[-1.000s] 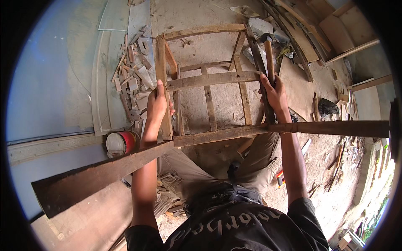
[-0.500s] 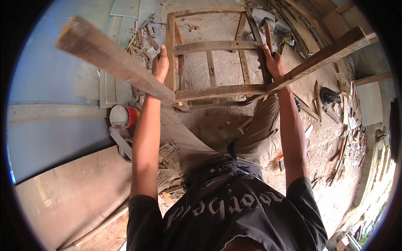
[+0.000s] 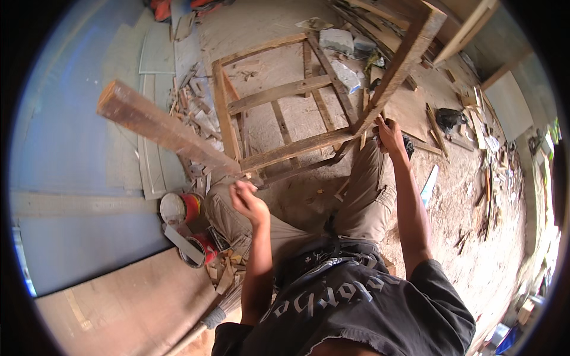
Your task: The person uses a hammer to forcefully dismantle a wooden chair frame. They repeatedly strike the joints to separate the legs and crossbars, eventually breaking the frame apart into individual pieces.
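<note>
A worn wooden chair frame (image 3: 291,89) stands tilted between my knees, with slats across it and two long legs reaching up toward me. My left hand (image 3: 249,203) is curled closed just below the frame's near left corner, apart from the left leg (image 3: 169,127). Whatever its fingers hold, if anything, is hidden. My right hand (image 3: 390,137) is closed beside the near right corner, close to the right leg (image 3: 404,59). It grips a wooden-handled tool, mostly hidden by the fingers and the frame.
Two red cans (image 3: 191,206) stand left of my left knee, a flat strip across one. Wood scraps (image 3: 199,113) lie left of the frame. A black bag (image 3: 450,118) and more offcuts are on the right. Large panels (image 3: 89,237) line the left side.
Both hands have let go of the frame's side rails and moved nearer to me. The frame has turned slightly and shifted left. The tool's handle, upright before, is now largely hidden.
</note>
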`<state>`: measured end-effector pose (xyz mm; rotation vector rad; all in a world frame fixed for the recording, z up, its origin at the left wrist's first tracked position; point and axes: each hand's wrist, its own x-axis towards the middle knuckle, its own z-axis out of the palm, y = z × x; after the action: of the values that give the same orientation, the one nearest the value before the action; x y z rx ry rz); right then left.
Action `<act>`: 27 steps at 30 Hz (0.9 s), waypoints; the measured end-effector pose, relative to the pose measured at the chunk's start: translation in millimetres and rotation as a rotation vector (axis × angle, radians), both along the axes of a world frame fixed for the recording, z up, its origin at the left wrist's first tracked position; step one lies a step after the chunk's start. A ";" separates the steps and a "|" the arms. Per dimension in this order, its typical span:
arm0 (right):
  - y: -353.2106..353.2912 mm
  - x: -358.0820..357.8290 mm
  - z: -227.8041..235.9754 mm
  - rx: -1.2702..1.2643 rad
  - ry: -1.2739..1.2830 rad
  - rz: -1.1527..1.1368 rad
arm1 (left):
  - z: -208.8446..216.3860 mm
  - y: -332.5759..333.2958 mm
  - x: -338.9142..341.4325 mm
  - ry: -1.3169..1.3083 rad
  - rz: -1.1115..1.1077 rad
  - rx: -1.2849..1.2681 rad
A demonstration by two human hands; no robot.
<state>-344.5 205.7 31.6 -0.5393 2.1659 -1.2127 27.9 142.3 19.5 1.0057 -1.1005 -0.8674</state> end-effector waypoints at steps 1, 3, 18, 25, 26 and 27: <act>5.2 1.4 -0.3 0.000 0.019 -0.014 | 3.6 13.5 -8.7 -0.084 -0.078 -0.045; 14.8 3.3 -1.5 -0.019 0.029 -0.044 | 6.2 21.1 -23.4 -0.177 -0.303 -0.201; 46.8 45.3 15.7 -0.381 0.009 -0.077 | 107.7 -16.6 13.2 -0.390 0.029 -0.787; -14.1 76.7 57.7 -0.931 0.030 0.011 | 79.4 -97.6 22.0 -0.061 -0.297 -0.218; -19.4 83.2 72.3 -0.962 -0.069 0.049 | 76.5 -89.0 18.2 0.082 -0.204 -0.068; -30.7 81.8 69.0 -0.972 -0.063 -0.022 | 76.8 -89.9 13.1 0.131 -0.174 -0.100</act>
<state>-262.7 175.0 100.6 -0.8304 1.4074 -2.2314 41.0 52.5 96.3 0.7672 -1.1200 -0.9941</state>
